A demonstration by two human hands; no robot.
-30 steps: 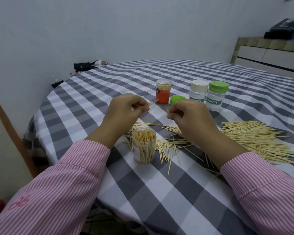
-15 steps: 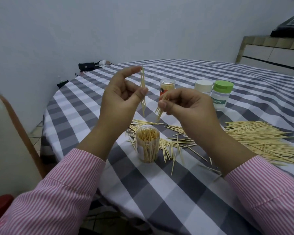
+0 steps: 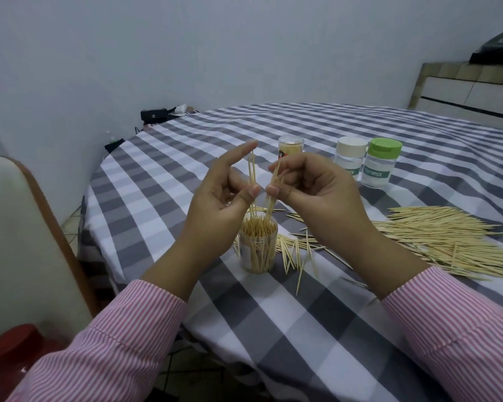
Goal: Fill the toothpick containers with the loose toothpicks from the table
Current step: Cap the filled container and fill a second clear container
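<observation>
- Head view — left hand [image 3: 218,195] raised over the open jar [image 3: 257,246], thumb pinching a few picks [image 3: 251,181] upright, forefinger stretched out straight.
- Right hand [image 3: 311,187] beside it, fingers curled, pinching a second small bunch [image 3: 274,184] at mid-length, tips slanting down toward the jar mouth.
- Jar on the checked cloth [image 3: 317,329], already packed close with upright picks; little room left, by the look of it.
- Loose picks scattered just right of the jar [image 3: 299,250]; big pile [image 3: 447,239] further right.
- Three capped jars behind: clear [image 3: 291,146], white-lidded [image 3: 350,155], green-lidded [image 3: 382,162].
- Likely handling — feather-light, stiff, thin, sharp at the tips, easily snapped or splayed; best pinched near the middle, ends evened, lowered straight.
</observation>
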